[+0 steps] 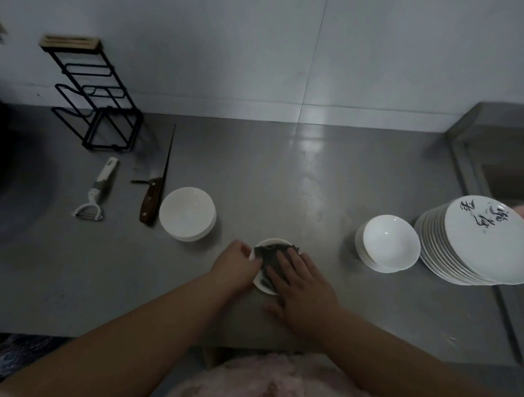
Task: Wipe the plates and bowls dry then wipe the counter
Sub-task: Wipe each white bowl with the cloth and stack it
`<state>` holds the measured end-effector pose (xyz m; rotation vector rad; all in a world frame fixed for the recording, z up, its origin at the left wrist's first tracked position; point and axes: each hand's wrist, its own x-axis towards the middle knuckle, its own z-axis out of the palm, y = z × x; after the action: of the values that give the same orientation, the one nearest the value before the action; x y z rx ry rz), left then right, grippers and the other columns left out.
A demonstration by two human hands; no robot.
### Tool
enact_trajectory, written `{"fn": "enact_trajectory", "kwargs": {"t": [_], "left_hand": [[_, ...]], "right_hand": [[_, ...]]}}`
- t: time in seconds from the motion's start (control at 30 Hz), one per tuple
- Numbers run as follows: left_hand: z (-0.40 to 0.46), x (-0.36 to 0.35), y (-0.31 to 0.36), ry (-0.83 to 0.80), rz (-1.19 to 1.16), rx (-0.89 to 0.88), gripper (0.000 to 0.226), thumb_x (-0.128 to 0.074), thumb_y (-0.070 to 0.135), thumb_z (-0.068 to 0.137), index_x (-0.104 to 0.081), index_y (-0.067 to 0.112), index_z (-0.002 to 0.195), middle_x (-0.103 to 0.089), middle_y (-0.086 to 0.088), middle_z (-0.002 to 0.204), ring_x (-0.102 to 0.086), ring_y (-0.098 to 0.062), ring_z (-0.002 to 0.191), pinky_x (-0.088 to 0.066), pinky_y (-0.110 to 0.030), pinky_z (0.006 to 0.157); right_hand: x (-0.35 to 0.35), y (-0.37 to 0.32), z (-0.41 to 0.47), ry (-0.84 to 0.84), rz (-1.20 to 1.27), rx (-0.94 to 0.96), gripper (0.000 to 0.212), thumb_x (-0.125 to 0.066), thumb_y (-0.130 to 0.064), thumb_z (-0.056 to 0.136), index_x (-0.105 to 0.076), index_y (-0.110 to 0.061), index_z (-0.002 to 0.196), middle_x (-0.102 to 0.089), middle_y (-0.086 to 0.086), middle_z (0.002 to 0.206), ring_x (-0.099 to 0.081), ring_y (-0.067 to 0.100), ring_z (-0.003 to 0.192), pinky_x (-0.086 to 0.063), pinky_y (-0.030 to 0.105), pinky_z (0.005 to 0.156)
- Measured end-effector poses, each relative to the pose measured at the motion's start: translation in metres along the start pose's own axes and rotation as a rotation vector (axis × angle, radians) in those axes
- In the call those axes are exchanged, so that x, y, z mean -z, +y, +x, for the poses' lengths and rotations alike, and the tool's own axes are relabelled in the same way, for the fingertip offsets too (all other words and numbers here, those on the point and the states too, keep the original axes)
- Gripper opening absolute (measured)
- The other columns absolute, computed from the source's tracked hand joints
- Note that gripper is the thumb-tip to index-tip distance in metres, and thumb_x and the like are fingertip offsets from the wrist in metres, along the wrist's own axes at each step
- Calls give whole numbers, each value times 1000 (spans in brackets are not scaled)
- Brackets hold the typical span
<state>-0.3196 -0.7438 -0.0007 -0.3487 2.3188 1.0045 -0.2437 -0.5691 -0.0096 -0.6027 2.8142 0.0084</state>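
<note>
A small white dish (271, 242) sits on the steel counter (316, 186) near the front edge. A dark cloth (270, 254) lies inside it. My right hand (302, 289) presses flat on the cloth with straight fingers. My left hand (235, 264) grips the dish's left rim. A stack of white bowls (187, 213) stands to the left. To the right are a stack of small white dishes (388, 243) and a tall stack of plates (478, 245), the top one with black writing.
A knife with a wooden handle (153, 198) and a white peeler (97, 191) lie at the left. A black wire rack (92, 96) stands at the back left. A sink (513, 180) opens at the far right. A dark rounded object fills the left edge.
</note>
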Motion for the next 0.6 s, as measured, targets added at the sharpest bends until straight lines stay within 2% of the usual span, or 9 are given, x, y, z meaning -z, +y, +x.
{"fn": "enact_trajectory", "kwargs": {"t": [0.07,0.13,0.27,0.33,0.4,0.5,0.6], "left_hand": [[10,9,12,71,109,-147,20,-64,32,93,-67,21,109,-69,1,101,-64,-19,97,-48,-28,86],[20,11,17,69,175,-231,13,-65,26,93,-74,22,102,-74,-2,100,-68,-21,95,-49,-26,80],[20,7,5,5,179,-243,7,-72,26,90,-74,21,94,-70,2,83,-69,-20,84,-45,-25,71],[15,1,-4,-13,89,-211,6,-73,25,89,-71,20,89,-71,1,80,-70,-22,76,-54,-30,71],[7,-7,-13,-14,-44,-146,10,-74,23,88,-67,19,84,-72,-3,77,-73,-27,70,-61,-42,72],[-5,-22,-24,-41,-256,16,15,-74,17,91,-62,14,83,-71,-14,75,-74,-35,71,-63,-53,72],[-10,-38,-36,-18,-364,118,19,-77,31,76,-65,17,80,-73,-15,76,-75,-34,74,-62,-56,75]], "right_hand": [[3,6,1,-11,-39,31,77,-38,-74,91,-61,-21,143,-49,16,155,-39,37,148,-17,51,121],[5,9,1,-28,-64,40,77,-37,-73,91,-63,-21,142,-51,15,153,-41,37,147,-17,50,121],[2,8,-1,-79,-23,-34,78,-36,-72,91,-62,-18,142,-53,14,152,-45,36,144,-22,50,120],[-1,3,-3,-96,14,-74,79,-37,-71,90,-61,-17,143,-54,14,150,-48,36,141,-33,50,118],[-1,-2,-5,-105,33,-107,79,-37,-70,89,-64,-17,140,-58,14,146,-54,37,135,-42,47,111],[4,-8,-7,-104,34,-156,77,-36,-69,88,-68,-18,135,-63,16,140,-62,37,123,-33,44,103],[7,-14,-10,-66,1,-174,77,-33,-68,91,-70,-15,132,-66,18,132,-58,36,116,-32,45,97]]}}
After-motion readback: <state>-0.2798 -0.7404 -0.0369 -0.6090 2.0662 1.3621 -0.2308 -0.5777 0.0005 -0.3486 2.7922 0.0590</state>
